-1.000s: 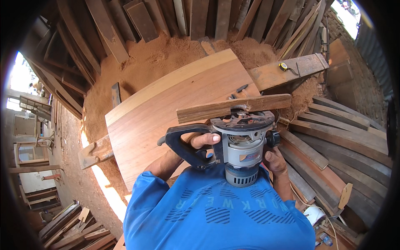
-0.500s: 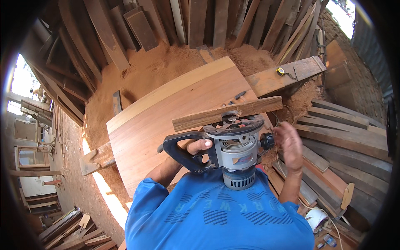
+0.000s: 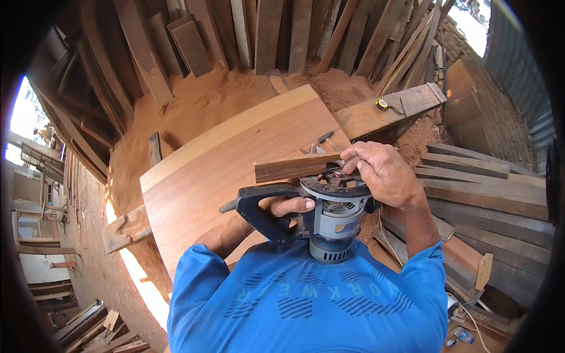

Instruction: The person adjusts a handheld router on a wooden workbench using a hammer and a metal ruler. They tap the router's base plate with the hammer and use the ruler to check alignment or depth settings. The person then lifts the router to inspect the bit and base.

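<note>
A grey and black wood router (image 3: 336,220) is turned base up against my blue shirt, its vented motor end lowermost. My left hand (image 3: 288,207) is wrapped round its black loop handle (image 3: 259,206), thumb on the near side. A narrow wooden strip (image 3: 294,167) lies across the router's black base (image 3: 335,186). Over the strip's right part, close to the middle of the base, my right hand (image 3: 382,175) has its fingers curled together. It covers the strip's right end; what sits between its fingertips is hidden.
A broad wooden panel (image 3: 235,147) lies beyond the router, with small tools (image 3: 325,137) on it. A tape measure (image 3: 382,104) rests on a beam (image 3: 406,106). Boards (image 3: 482,194) are stacked at right; more lean at the back above sawdust (image 3: 218,94). A cord (image 3: 388,238) trails at right.
My right hand has come in from the right, beside the router, onto the strip and base. The router has shifted slightly right in view. My left hand keeps its hold.
</note>
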A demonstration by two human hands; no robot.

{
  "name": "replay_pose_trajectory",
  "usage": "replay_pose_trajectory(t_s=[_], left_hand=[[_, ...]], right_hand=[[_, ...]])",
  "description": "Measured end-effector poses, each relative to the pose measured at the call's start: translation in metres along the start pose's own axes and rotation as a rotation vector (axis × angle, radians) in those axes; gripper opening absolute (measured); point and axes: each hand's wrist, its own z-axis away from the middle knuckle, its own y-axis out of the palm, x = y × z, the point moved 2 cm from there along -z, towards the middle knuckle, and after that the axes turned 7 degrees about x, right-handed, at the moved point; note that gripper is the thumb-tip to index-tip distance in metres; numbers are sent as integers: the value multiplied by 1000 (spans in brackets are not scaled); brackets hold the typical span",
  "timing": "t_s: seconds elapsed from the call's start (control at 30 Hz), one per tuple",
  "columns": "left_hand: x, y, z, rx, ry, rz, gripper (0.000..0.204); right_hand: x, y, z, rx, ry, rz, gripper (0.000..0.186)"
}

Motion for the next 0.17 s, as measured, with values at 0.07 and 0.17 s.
replay_pose_trajectory(t_s=[0.07, 0.17], left_hand=[[1, 0, 1, 12, -58, -3, 90], [-6, 58, 52, -4, -75, 52, 90]], right_hand=[[1, 0, 4, 0, 84, -73, 30], [-11, 3, 4, 11, 125, -188, 28]])
